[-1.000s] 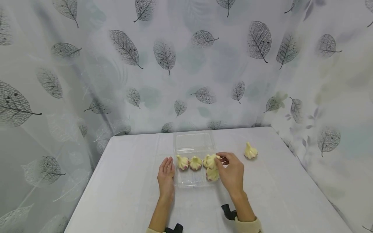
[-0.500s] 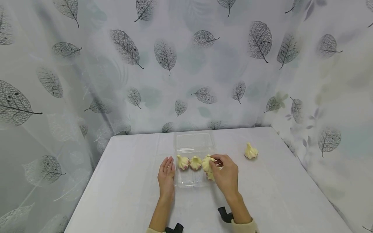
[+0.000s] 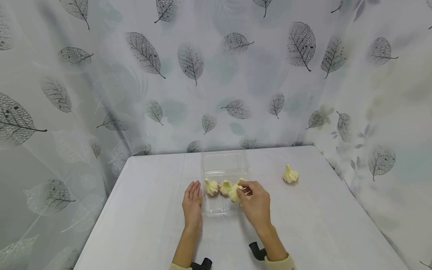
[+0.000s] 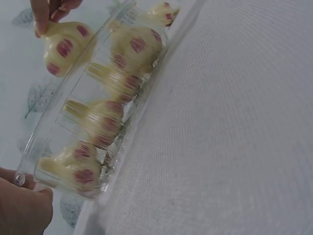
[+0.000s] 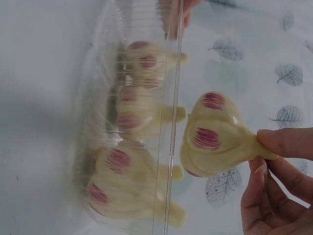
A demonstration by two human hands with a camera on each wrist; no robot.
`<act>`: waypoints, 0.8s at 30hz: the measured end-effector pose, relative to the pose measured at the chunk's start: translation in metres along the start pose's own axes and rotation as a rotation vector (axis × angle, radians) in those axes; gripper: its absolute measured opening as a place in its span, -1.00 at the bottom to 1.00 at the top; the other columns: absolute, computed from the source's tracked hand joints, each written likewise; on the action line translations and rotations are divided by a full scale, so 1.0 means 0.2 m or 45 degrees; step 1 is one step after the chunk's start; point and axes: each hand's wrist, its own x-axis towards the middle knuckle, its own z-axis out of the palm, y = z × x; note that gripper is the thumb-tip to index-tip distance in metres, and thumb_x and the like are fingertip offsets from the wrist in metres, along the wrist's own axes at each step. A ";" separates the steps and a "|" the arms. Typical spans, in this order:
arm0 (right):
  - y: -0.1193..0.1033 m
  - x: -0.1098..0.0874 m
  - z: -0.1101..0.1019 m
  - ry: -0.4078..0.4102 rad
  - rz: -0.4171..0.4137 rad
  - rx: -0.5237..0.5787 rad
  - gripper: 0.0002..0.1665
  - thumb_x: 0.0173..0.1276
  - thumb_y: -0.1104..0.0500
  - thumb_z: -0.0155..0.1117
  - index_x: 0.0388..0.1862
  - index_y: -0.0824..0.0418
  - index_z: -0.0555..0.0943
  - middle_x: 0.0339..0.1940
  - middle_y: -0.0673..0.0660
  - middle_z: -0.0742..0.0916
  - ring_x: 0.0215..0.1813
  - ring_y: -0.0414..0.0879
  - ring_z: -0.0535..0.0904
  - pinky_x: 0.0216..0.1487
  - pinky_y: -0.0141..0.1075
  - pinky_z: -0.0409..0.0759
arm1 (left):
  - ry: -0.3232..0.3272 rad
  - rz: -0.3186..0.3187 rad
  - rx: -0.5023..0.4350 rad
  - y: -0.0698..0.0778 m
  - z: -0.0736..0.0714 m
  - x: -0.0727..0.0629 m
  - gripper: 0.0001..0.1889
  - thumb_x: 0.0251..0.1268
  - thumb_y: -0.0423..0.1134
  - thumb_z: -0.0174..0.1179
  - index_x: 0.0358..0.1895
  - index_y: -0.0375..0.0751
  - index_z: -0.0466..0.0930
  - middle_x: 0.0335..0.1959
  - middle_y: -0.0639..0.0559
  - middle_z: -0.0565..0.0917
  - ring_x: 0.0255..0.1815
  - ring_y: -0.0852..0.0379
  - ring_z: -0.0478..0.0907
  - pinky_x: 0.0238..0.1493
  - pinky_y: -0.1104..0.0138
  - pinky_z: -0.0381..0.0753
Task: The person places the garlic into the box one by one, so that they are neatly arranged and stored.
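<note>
My right hand [image 3: 258, 206] pinches a garlic bulb [image 5: 212, 139] by its stem, just above the rim of a clear plastic box [image 3: 216, 207]. The bulb is cream with purple-pink patches, its rounded base tilted away from the fingertips in the right wrist view. Several more garlic bulbs [image 4: 105, 122] stand in the box, stems up; the head view shows the right-hand ones partly covered by the held bulb and hand. With fingers straight, my left hand [image 3: 192, 208] rests along the box's left side. Its thumb shows near the rim in the left wrist view.
One loose garlic bulb [image 3: 290, 174] lies on the white-covered table [image 3: 324, 217], right of the box. The box's hinged lid [image 3: 224, 162] is laid back toward the far edge. A leaf-patterned curtain [image 3: 216, 82] surrounds the table's back and sides.
My right hand has moved left with the pinched garlic bulb, from over the box's right end toward its middle. The left hand and the box have stayed in place.
</note>
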 end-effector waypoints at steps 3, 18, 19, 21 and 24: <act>0.00 -0.01 0.01 -0.019 0.013 0.001 -0.73 0.19 0.38 0.60 -0.12 0.24 0.79 -0.20 0.05 0.80 -0.27 -0.16 0.70 -0.28 -0.29 0.75 | 0.000 0.000 -0.007 0.00 0.00 0.00 -0.37 0.46 -0.72 -0.16 0.57 -0.46 0.10 0.57 -0.33 0.27 0.64 -0.15 0.17 0.55 0.35 0.35; 0.00 -0.05 0.08 -0.056 0.048 0.055 -0.67 0.06 0.45 0.64 -0.20 0.21 0.80 -0.27 0.05 0.79 -0.32 -0.14 0.71 -0.34 -0.35 0.74 | -0.008 -0.006 0.011 0.01 0.00 0.00 -0.36 0.46 -0.72 -0.18 0.58 -0.47 0.07 0.58 -0.32 0.25 0.65 -0.15 0.15 0.56 0.34 0.33; 0.00 -0.06 0.08 -0.063 0.055 0.056 -0.68 0.07 0.45 0.64 -0.20 0.21 0.80 -0.27 0.05 0.79 -0.31 -0.14 0.71 -0.34 -0.35 0.74 | -0.010 -0.007 0.012 0.01 0.00 0.00 -0.36 0.46 -0.72 -0.18 0.58 -0.47 0.06 0.58 -0.32 0.25 0.65 -0.16 0.15 0.56 0.34 0.32; 0.00 -0.06 0.09 -0.077 0.067 0.057 -0.69 0.08 0.45 0.63 -0.20 0.21 0.80 -0.26 0.06 0.79 -0.31 -0.14 0.71 -0.33 -0.36 0.74 | -0.003 -0.010 0.012 0.01 0.00 0.00 -0.37 0.47 -0.71 -0.16 0.58 -0.46 0.08 0.58 -0.32 0.26 0.65 -0.15 0.16 0.55 0.34 0.34; 0.00 -0.07 0.10 -0.096 0.087 0.055 -0.70 0.09 0.43 0.64 -0.20 0.21 0.80 -0.25 0.05 0.80 -0.31 -0.15 0.70 -0.34 -0.37 0.74 | 0.008 -0.012 0.015 0.01 0.01 0.00 -0.39 0.48 -0.70 -0.14 0.56 -0.44 0.12 0.57 -0.32 0.28 0.63 -0.15 0.18 0.54 0.35 0.36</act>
